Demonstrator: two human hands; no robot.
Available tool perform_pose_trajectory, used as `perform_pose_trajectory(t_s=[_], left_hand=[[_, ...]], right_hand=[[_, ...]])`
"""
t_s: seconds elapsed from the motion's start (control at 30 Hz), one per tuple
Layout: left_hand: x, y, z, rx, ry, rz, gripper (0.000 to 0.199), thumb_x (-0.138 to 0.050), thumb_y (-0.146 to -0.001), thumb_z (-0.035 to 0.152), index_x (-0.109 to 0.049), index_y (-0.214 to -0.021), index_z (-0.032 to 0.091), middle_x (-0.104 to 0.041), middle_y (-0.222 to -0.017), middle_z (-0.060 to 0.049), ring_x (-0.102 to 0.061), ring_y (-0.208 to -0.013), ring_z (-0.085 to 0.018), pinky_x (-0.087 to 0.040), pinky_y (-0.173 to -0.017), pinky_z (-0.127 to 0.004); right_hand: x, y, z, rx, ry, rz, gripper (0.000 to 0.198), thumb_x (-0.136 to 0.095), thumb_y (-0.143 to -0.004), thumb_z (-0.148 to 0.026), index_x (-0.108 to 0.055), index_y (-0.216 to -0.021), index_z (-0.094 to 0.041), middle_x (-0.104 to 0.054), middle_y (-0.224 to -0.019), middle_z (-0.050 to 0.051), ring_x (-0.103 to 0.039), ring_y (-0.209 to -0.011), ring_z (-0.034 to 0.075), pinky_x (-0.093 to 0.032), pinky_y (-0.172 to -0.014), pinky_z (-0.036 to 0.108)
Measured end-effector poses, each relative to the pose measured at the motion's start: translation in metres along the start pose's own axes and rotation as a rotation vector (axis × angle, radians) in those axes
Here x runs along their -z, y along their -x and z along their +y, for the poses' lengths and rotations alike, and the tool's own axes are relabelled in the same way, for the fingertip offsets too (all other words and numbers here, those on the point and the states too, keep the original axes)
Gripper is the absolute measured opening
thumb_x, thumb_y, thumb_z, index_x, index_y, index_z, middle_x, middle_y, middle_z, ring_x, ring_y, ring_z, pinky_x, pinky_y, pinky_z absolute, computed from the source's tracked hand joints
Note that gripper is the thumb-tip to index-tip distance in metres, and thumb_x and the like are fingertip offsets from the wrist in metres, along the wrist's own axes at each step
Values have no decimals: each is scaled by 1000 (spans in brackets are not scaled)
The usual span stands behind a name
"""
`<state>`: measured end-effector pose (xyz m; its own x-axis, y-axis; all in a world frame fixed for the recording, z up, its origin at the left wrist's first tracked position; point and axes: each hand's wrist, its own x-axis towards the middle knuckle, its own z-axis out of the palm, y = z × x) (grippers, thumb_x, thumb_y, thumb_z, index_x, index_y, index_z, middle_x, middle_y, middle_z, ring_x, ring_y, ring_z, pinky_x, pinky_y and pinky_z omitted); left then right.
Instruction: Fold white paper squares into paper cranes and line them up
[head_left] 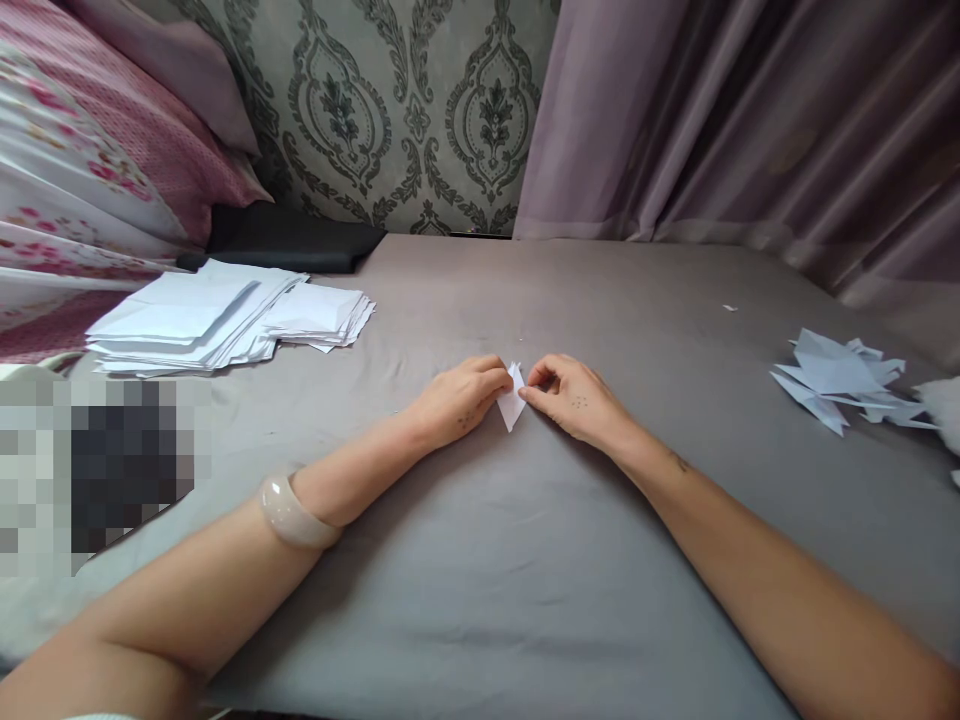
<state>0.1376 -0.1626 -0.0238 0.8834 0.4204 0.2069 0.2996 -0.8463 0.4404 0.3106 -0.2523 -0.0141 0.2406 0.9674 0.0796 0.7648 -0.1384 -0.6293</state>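
Observation:
A small folded white paper (511,408), shaped like a narrow diamond, stands between my hands over the middle of the grey cloth. Its lower end comes to a point, and a few small tips show at the top. My left hand (469,398) pinches its left side, with the fingers curled over the upper part. From the right, my right hand (574,396) grips the opposite edge between thumb and forefinger. My fingers hide part of the folds. A pale bangle circles my left wrist.
Stacks of white paper (180,315) and smaller sheets (319,312) lie at the left, before a black folded item (292,237). Several folded paper pieces (840,372) are heaped at the right. A paper scrap (730,308) lies farther back. Purple curtains (637,120) hang behind.

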Motion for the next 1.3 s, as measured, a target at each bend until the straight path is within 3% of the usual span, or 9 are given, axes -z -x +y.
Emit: perform_pose_trajectory(t_s=[0.07, 0.2, 0.43, 0.73, 0.9, 1.0, 1.1, 1.2, 1.3], left_hand=[[2, 3, 2, -57, -81, -49, 31, -32, -93, 14, -61, -103, 19, -60, -105, -8, -54, -100, -19, -43, -75, -27], [6, 8, 5, -124, -208, -109, 38, -34, -88, 6, -63, -110, 16, -62, -107, -10, -54, -100, -21, -45, -73, -27], [9, 12, 4, -105, -223, -81, 38, -35, -89, 9, -68, -105, 16, -65, -108, -9, -57, -100, -21, -49, -75, -28], [12, 13, 5, -82, -170, -57, 37, -39, -81, 6, -70, -98, 17, -67, -110, -7, -60, -101, -21, -51, -78, -30], [8, 8, 5, 39, 26, 56, 29, -44, -74, 6, -70, -81, 17, -69, -100, -5, -62, -89, -18, -49, -77, -27], [7, 3, 6, 230, 167, 129, 21, -47, -73, 11, -67, -74, 16, -68, -95, -4, -60, -73, -14, -48, -69, -26], [5, -1, 7, 403, 212, 171, 19, -51, -80, 25, -65, -73, 15, -63, -89, -6, -56, -69, -14, -47, -69, -29], [2, -3, 8, 441, 246, 170, 25, -58, -81, 37, -65, -75, 15, -59, -92, -7, -55, -73, -15, -47, -74, -32], [-2, -4, 5, 439, 282, 142, 19, -63, -77, 33, -65, -77, 15, -56, -96, -7, -54, -78, -15, -47, -78, -32]], right_hand=[[-3, 6, 0, 124, 1, 30, 9, -58, -81, -26, -65, -83, -21, -61, -90, 1, -54, -65, 10, -43, -67, 25], [-9, 18, -2, 286, 122, -10, 27, -42, -91, -17, -67, -101, -21, -62, -103, 5, -59, -84, 15, -42, -72, 27], [1, 28, -8, 304, 471, -71, 34, -37, -93, -15, -68, -106, -25, -62, -106, 4, -57, -71, 14, -31, -56, 29], [13, 29, -9, 351, 576, -107, 34, -39, -92, -15, -71, -96, -24, -65, -106, 1, -58, -71, 12, -26, -53, 28], [12, 24, -6, 342, 519, -107, 32, -41, -90, -13, -72, -92, -23, -65, -101, 2, -57, -70, 12, -27, -53, 28], [8, 20, 0, 309, 388, -43, 29, -46, -85, -13, -72, -90, -24, -66, -100, 0, -55, -67, 11, -31, -56, 27], [3, 18, 6, 281, 253, 36, 28, -48, -81, -12, -73, -85, -24, -67, -97, -1, -54, -64, 10, -35, -59, 26], [-2, 17, 8, 271, 180, 89, 27, -49, -79, -12, -73, -81, -24, -67, -93, -1, -53, -63, 10, -37, -60, 26], [-4, 16, 9, 260, 138, 108, 27, -49, -78, -12, -73, -78, -23, -67, -90, -1, -53, -63, 10, -37, -60, 26]])
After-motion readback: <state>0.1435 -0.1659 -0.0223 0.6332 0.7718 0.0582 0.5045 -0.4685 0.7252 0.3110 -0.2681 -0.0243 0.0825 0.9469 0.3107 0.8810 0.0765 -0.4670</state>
